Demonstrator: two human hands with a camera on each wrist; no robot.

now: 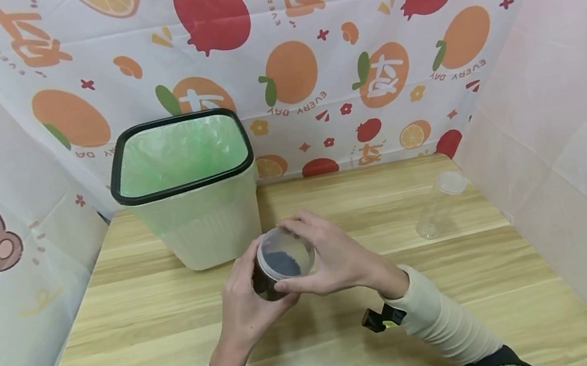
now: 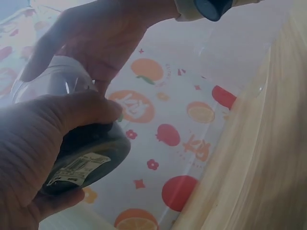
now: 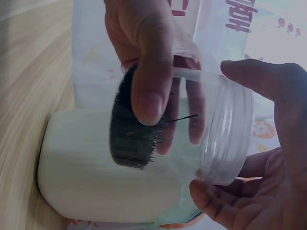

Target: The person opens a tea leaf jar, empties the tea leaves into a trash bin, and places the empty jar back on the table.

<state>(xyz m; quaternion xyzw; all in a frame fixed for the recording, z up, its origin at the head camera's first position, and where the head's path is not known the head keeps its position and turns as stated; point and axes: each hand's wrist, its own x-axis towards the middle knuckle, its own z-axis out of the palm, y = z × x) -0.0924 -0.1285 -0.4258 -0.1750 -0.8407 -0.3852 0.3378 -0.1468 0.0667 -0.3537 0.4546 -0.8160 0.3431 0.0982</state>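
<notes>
Left hand (image 1: 245, 299) is wrapped round the dark-filled end (image 3: 128, 143) of the clear jar (image 1: 282, 264), probably just steadying it, while the right hand (image 1: 334, 259) grips the rim (image 3: 229, 132), above the bench (image 1: 139, 335), right of the bin (image 1: 210, 238).

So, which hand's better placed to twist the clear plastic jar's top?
Probably the right hand: it grips the jar by its top, while the left hand holds the dark lower part.
</notes>
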